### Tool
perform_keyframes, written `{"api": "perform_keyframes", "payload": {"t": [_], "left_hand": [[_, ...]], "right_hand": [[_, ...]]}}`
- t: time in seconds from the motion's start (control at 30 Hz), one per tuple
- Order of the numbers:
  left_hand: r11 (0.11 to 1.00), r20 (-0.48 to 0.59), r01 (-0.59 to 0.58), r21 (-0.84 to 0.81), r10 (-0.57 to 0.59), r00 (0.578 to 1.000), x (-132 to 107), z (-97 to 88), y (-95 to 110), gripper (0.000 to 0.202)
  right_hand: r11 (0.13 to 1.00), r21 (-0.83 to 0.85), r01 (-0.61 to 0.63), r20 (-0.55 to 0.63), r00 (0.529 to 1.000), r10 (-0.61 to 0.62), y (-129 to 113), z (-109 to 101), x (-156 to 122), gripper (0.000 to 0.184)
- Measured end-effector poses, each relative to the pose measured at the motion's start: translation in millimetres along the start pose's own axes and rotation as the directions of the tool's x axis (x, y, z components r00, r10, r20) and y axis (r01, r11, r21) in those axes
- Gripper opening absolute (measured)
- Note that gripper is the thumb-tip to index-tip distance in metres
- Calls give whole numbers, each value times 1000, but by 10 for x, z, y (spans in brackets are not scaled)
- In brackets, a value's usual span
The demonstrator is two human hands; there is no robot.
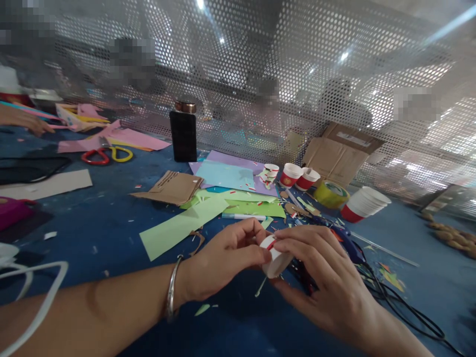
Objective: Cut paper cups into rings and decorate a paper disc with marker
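Observation:
Both my hands meet over the blue table (111, 233) near its front edge. My left hand (226, 258), with a silver bangle at the wrist, pinches the rim of a small white paper cup (274, 260) that has a red mark on it. My right hand (320, 267) wraps its fingers round the same cup from the right and below. The cup is tilted on its side between the fingers. Under my right hand lies a dark blue tool (345, 243) with black cables.
Green paper strips (178, 225), cardboard pieces (174, 187), a white pen (243, 216), red-and-white cups (292, 174), a cup stack (362, 204), yellow tape (330, 194), a black bottle (183, 131) and scissors (107, 154) lie about. Another person's hand (22, 120) rests far left. A perforated screen stands behind.

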State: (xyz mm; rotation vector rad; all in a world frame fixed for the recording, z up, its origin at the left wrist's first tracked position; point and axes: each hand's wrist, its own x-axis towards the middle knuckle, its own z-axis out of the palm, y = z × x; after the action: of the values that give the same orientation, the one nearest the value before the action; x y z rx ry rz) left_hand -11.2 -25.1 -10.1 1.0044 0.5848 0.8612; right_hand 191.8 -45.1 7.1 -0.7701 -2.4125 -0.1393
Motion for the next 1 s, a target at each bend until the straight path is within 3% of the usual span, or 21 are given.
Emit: {"api": "perform_keyframes", "payload": {"t": [0.27,0.4,0.57,0.7,0.83,1.0], "left_hand": [[996,82,14,89,-21,996,-3,-36,2,35],[998,57,21,64,-25,998,6,-62,-13,35],[999,42,13,40,-14,999,31,-71,3,31],[999,97,-14,29,11,995,35,-81,5,28],[994,169,-45,104,27,985,37,-106,-18,28],[979,171,-106,176,76,982,35,-114,-44,27]], "right_hand": [[997,60,-55,16,998,54,58,26,-56,45],[988,127,-88,-6,996,89,108,39,-66,48],[973,152,-176,-54,981,186,126,25,-53,37],[953,188,-236,-28,969,245,108,33,-48,33],[951,213,-226,-11,972,234,92,60,-64,36],[944,238,-230,15,972,233,86,66,-84,38]]}}
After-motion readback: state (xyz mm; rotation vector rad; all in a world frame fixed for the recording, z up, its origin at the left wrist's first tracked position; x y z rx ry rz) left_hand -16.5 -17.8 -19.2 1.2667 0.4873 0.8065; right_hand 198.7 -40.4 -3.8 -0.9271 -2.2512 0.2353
